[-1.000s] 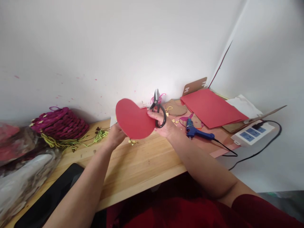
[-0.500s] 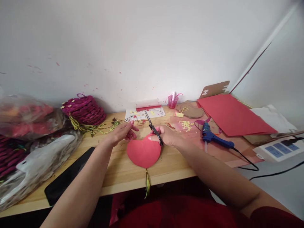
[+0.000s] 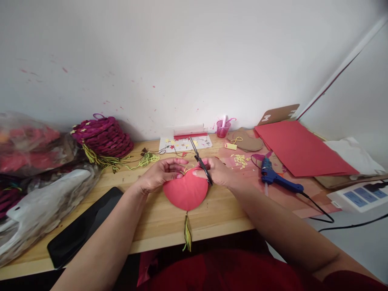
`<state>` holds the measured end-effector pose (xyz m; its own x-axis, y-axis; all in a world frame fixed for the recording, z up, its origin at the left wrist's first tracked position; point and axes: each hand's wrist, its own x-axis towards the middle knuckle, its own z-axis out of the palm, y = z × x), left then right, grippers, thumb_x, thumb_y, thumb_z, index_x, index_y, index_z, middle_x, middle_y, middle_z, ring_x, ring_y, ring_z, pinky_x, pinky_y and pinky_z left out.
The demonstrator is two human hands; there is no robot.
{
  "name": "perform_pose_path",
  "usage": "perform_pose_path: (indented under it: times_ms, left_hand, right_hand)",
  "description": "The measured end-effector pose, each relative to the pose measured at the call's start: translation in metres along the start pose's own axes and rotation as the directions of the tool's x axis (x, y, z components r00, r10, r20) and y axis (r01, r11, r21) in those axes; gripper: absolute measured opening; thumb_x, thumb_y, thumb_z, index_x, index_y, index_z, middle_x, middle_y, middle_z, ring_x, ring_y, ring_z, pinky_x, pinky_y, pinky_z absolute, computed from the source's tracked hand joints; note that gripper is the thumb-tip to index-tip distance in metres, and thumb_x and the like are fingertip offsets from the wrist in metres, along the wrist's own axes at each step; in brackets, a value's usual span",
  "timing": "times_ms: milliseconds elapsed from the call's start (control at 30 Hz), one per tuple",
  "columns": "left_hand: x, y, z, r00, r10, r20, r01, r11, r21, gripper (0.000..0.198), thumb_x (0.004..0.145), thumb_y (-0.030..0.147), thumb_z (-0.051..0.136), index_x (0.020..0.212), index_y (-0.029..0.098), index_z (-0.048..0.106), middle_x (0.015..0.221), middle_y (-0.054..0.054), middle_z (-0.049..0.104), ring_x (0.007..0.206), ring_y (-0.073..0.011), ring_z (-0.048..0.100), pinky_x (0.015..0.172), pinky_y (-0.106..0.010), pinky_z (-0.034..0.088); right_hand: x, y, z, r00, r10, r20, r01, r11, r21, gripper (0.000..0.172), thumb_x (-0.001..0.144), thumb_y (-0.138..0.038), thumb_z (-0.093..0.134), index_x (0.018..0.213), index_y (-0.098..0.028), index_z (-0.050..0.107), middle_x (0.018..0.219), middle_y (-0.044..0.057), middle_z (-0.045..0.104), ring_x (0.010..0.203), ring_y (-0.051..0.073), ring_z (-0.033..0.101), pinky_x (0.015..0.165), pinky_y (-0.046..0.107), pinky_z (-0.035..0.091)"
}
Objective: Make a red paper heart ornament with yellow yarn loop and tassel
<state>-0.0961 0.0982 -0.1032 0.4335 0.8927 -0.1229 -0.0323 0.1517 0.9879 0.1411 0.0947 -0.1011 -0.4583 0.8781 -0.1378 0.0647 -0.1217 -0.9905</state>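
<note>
A rounded red paper cutout [image 3: 186, 190] lies over the front part of the wooden table, with a yellow-and-black tassel [image 3: 187, 234] hanging from its lower point. At its upper left edge my left hand [image 3: 163, 173] is closed, thumb and fingers pinching the paper. A thin yellow string [image 3: 189, 166] shows at the top edge between the hands. My right hand [image 3: 214, 171] keeps black-handled scissors [image 3: 197, 153] in its grip, blades pointing up and away, while its thumb presses on the cutout's upper right edge.
On the right are a blue glue gun [image 3: 277, 179], red sheets [image 3: 303, 147], a power strip [image 3: 359, 196] and a pink cup [image 3: 222, 128]. Leftward lie a black phone [image 3: 86, 226], plastic bags [image 3: 45, 202] and a magenta woven piece [image 3: 104, 135]. A white sheet [image 3: 163, 144] with stars is behind.
My left hand has come in from above the cutout's left side and closed at its upper edge. The right hand still grips the scissors and the paper. The view has shifted slightly.
</note>
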Motion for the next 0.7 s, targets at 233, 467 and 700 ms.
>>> perform_pose_path:
  times_ms: [233,467,700]
  left_hand:
    - [0.002,-0.005,0.009,0.999,-0.002,-0.047,-0.004,0.993,-0.117,0.043,0.064,0.02,0.092,0.104,0.017,0.077,0.083,-0.002,0.074,0.072,-0.0098,0.066,0.074,-0.023,0.054]
    - [0.013,-0.016,0.008,0.953,0.049,-0.298,-0.067,0.997,-0.05,0.04,0.06,0.025,0.091,0.097,0.015,0.078,0.083,-0.003,0.073,0.069,-0.0114,0.062,0.066,-0.025,0.05]
    - [0.014,-0.018,0.013,0.938,0.1,-0.33,-0.136,0.987,-0.087,0.041,0.058,0.03,0.092,0.094,0.016,0.077,0.08,-0.002,0.073,0.062,-0.0096,0.06,0.062,-0.023,0.049]
  right_hand:
    - [-0.005,-0.01,0.001,0.991,0.134,-0.011,-0.134,0.986,-0.099,0.031,0.056,-0.037,0.087,0.072,-0.018,0.067,0.059,-0.004,0.058,0.058,0.011,0.048,0.055,0.024,0.036]
    - [-0.004,-0.013,-0.004,0.993,0.121,-0.01,-0.12,0.967,-0.225,0.029,0.058,-0.038,0.085,0.067,-0.017,0.067,0.058,-0.005,0.054,0.057,0.009,0.045,0.054,0.023,0.034]
    - [-0.005,-0.013,-0.013,0.99,0.139,0.002,-0.137,0.982,-0.128,0.03,0.058,-0.034,0.085,0.069,-0.016,0.063,0.06,-0.006,0.053,0.057,0.009,0.044,0.054,0.023,0.031]
